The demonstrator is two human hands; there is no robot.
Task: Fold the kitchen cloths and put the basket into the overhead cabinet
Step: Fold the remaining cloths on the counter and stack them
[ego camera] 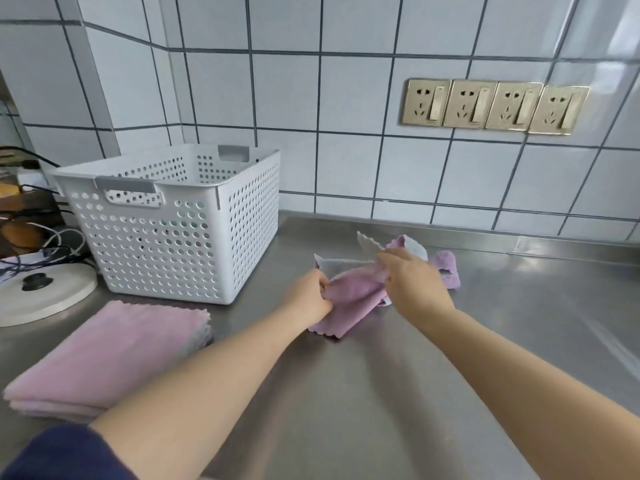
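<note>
Both hands (311, 296) pinching cloth (349, 299) — steel counter (381, 393)

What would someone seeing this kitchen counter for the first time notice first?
Both hands, left hand and right hand, grip a crumpled pink cloth mid-counter. A white perforated basket stands to the left by the tiled wall, with a stack of folded pink cloths in front of it.
</note>
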